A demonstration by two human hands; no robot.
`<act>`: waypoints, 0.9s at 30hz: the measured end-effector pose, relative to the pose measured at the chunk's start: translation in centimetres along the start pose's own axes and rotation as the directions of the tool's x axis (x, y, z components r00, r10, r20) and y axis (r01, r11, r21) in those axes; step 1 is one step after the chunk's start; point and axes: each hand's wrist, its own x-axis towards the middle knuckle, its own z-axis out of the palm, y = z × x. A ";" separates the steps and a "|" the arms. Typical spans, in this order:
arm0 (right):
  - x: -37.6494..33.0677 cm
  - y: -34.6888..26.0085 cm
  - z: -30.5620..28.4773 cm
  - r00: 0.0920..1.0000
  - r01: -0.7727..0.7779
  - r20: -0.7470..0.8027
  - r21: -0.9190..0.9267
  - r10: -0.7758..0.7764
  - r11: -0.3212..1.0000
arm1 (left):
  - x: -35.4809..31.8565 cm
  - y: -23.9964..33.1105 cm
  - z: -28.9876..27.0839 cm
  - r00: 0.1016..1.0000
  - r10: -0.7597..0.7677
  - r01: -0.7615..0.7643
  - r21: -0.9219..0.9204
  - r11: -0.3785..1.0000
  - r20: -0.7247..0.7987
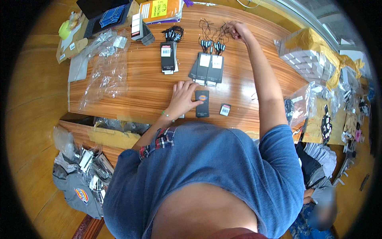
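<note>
My left hand [184, 97] rests on the table with its fingers apart, the thumb touching the left edge of a dark grey hang tag [202, 109] with an oval logo. Stretched far forward, my right hand [238, 32] is closed in a pinch at the black strings [220, 39] of a fanned group of grey hang tags [215, 71] with white stickers. These tags lie just beyond the single dark one. A small white-and-black label card [225, 109] lies to the right of it. Left of the fan is a stack of black hang tags [167, 63] with bundled strings.
A card stack [137, 28] and notebooks [161, 10] stand at the far left, near crumpled clear plastic [105, 67]. White boxes wrapped in yellow-brown tape [308, 57] sit at the right edge. Bagged goods [93, 167] lie below left. Another person [320, 211] is at the lower right.
</note>
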 end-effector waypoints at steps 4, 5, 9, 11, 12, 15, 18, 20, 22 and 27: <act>-7.8 0.7 -0.9 0.971 0.204 -0.060 -0.293 -0.231 0.934 | -1.1 0.5 1.9 0.998 0.001 0.004 0.067 0.998 -0.064; -9.9 2.2 -0.7 0.968 0.240 0.018 -0.358 -0.251 0.902 | -1.5 0.4 2.3 0.998 0.006 -0.001 0.091 0.996 -0.064; -20.3 10.3 -0.1 0.934 0.339 0.294 -0.544 -0.204 0.767 | -1.3 0.5 3.1 0.995 0.046 -0.036 0.112 0.993 -0.091; -24.3 15.8 1.6 0.950 0.306 0.251 -0.650 -0.184 0.696 | -1.5 0.4 3.5 0.994 0.039 -0.030 0.090 0.996 -0.098; -26.8 16.2 3.1 0.934 0.320 0.131 -0.721 -0.332 0.615 | -1.6 0.7 3.2 0.995 0.032 -0.024 0.086 0.996 -0.093; -29.8 16.8 5.5 0.868 0.286 -0.026 -0.790 -0.495 0.542 | -1.6 1.0 3.0 0.993 0.052 -0.047 0.051 0.998 -0.110; -29.8 17.5 5.5 0.887 0.250 -0.096 -0.724 -0.452 0.643 | -1.1 0.2 3.7 0.994 -0.114 0.101 -0.477 0.873 0.001; -29.5 18.1 5.5 0.948 0.132 -0.162 -0.588 -0.276 0.798 | -1.2 -0.4 4.5 0.991 -0.128 0.122 -0.612 0.781 0.034; -29.9 18.0 5.6 0.923 0.154 -0.198 -0.597 -0.331 0.787 | -1.1 0.1 4.0 0.985 -0.152 0.171 -0.625 0.762 0.085; -30.4 17.9 6.0 0.734 0.331 -0.228 -0.703 -0.640 0.630 | -1.4 0.6 4.0 0.978 -0.207 0.155 -0.747 0.646 0.024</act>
